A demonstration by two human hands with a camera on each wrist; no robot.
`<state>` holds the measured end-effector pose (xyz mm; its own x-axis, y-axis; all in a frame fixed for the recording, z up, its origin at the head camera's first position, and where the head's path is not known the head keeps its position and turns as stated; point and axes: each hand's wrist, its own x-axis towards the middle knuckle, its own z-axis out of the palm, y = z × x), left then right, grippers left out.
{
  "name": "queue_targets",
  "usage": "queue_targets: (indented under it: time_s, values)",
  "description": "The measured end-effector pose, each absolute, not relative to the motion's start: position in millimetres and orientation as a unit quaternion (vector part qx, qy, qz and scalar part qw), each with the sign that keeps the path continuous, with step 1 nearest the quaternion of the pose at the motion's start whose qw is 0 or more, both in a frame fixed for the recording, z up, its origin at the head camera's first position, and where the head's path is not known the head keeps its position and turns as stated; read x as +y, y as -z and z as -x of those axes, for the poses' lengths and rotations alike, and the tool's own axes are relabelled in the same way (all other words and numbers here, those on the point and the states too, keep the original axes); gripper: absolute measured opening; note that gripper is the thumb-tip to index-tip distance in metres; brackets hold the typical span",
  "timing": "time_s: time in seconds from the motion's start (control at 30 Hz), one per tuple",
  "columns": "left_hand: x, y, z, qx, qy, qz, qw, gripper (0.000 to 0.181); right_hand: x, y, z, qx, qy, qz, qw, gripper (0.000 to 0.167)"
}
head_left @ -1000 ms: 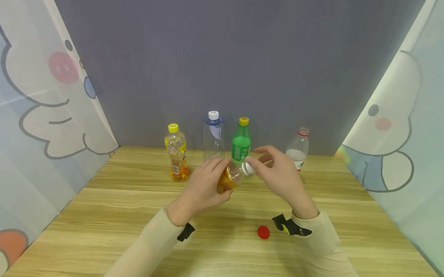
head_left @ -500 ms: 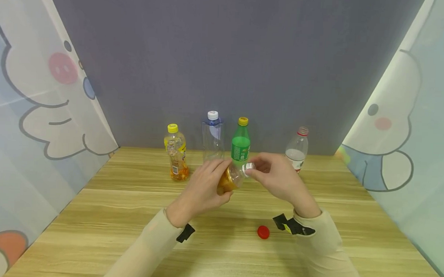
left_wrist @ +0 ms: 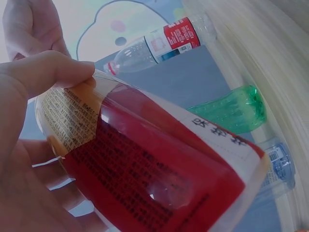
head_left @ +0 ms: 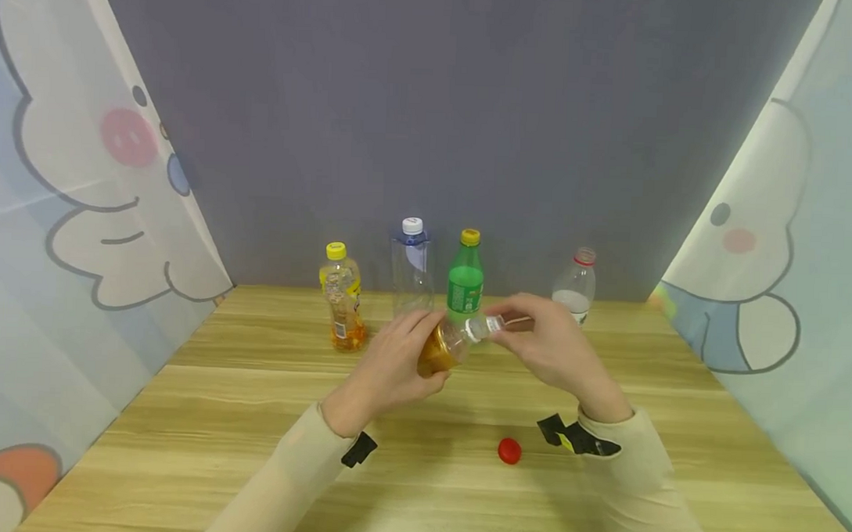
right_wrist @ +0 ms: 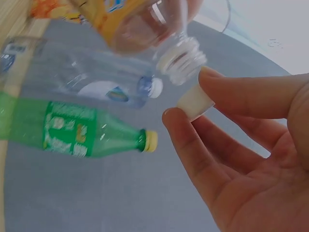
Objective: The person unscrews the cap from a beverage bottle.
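**White cap [right_wrist: 195, 102] off the tilted bottle [left_wrist: 154, 154]**

Your left hand [head_left: 391, 359] grips the bottle above the table [head_left: 418, 500]; your right hand [head_left: 553, 347] pinches the cap between thumb and fingers, just beside the open mouth [right_wrist: 184, 64]. Whether they touch is hard to tell.

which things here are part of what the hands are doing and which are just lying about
Part of the job:
tilted bottle, gripped by the left hand
loose white cap, pinched by the right hand

Apparently just standing or lying about:
red cap
capless bottle
green bottle
tall clear bottle
leftmost bottle, yellow-capped
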<state>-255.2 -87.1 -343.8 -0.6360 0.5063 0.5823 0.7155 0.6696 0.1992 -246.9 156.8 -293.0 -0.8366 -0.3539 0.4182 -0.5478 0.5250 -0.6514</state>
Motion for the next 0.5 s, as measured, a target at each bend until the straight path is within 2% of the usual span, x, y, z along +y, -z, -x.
queue_targets:
  time_s: [0.3,0.5]
  values:
    - [-88,350,259,-0.883,0.256,0.327,0.218,0.076,178,306,251,-0.891,-0.367,-0.246,0.107,0.025]
    - [-88,351,263,-0.879,0.276,0.324,0.217,0.075,194,318,251,-0.912,-0.328,-0.228,0.094,0.023]
